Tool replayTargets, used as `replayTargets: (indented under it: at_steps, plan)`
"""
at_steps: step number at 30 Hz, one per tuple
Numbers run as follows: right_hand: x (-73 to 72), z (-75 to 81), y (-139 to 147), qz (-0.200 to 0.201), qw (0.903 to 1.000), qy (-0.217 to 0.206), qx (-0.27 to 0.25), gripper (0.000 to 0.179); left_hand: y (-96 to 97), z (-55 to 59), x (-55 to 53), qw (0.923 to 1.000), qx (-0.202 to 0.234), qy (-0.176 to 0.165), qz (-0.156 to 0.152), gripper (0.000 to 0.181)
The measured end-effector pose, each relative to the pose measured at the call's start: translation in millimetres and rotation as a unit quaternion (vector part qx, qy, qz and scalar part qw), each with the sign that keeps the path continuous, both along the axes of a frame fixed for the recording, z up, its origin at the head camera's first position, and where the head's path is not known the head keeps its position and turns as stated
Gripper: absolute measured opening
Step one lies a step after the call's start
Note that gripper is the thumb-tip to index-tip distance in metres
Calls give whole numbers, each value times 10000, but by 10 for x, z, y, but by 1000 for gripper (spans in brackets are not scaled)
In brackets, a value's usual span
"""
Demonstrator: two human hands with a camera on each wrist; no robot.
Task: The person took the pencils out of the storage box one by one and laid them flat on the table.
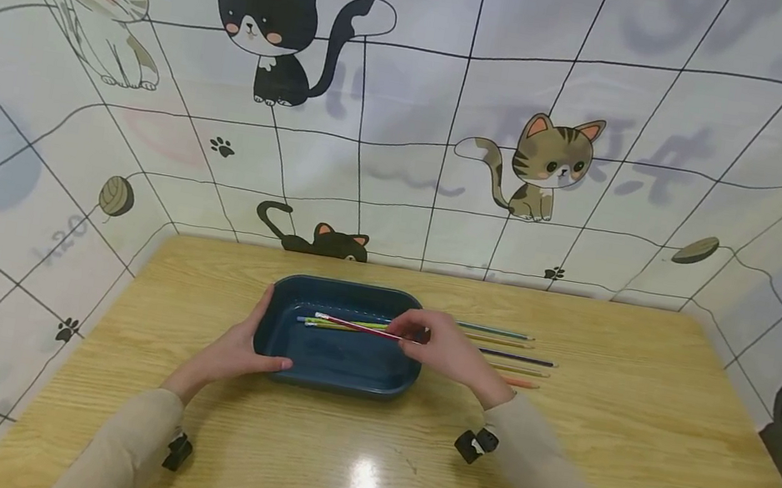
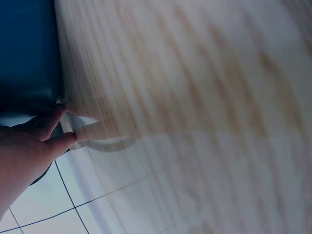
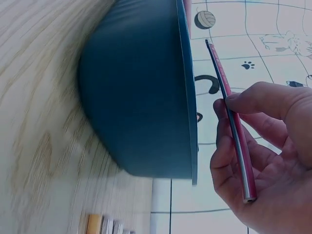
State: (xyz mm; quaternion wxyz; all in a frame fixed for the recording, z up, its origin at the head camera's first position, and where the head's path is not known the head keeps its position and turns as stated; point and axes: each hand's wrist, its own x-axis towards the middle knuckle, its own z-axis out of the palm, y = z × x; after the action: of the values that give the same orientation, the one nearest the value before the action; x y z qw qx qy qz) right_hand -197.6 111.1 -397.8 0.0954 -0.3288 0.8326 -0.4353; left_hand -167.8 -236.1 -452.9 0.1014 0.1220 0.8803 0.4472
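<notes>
A dark blue rectangular tray (image 1: 342, 370) stands on the wooden table. My left hand (image 1: 232, 351) grips its left end, thumb over the front rim and fingers along the side. Over the tray's right part, my right hand (image 1: 446, 352) pinches a red pencil (image 1: 359, 326) between thumb and fingers. The right wrist view shows dark stripes on this red pencil (image 3: 235, 126), held above the rim level. A few pencils (image 1: 313, 323), yellow-green and blue, lie inside the tray. How far they run under the right hand is hidden.
Right of the tray, several pencils lie side by side on the table, among them a teal pencil (image 1: 499, 331), a dark blue pencil (image 1: 521, 358) and an orange pencil (image 1: 520, 382). A wall covering (image 1: 401, 178) printed with cats rises behind the table.
</notes>
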Motion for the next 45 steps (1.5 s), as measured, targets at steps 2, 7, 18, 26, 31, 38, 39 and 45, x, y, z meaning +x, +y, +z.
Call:
replayTargets:
  at_steps: [2, 7, 18, 26, 31, 38, 39, 45]
  plan:
    - [17, 4, 55, -53, 10000, 53, 41, 18, 1, 1, 1, 10000, -4, -3, -1, 123]
    - [61, 12, 190, -152, 9999, 7, 75, 18, 4, 6, 5, 10000, 27, -23, -19, 123]
    - [103, -114, 516, -162, 9998, -19, -89, 19, -6, 4, 5, 9999, 141, -35, -79, 122]
    - [208, -161, 723, -351, 9991, -12, -235, 19, -12, -5, 4, 9999, 96, -5, -93, 122]
    - [267, -147, 844, -465, 9986, -118, -212, 20, -19, -6, 0, 9999, 117, 13, -119, 121]
    - [325, -216, 1072, -574, 9979, 63, -283, 20, -18, -10, 1, 9999, 63, 38, -92, 122]
    - [334, -233, 1114, -608, 9978, 84, -256, 20, -17, -11, 1, 9999, 49, 47, -86, 122]
    - [376, -307, 1346, -624, 9973, 309, -232, 23, -21, -9, 0, 9999, 51, 47, -78, 122]
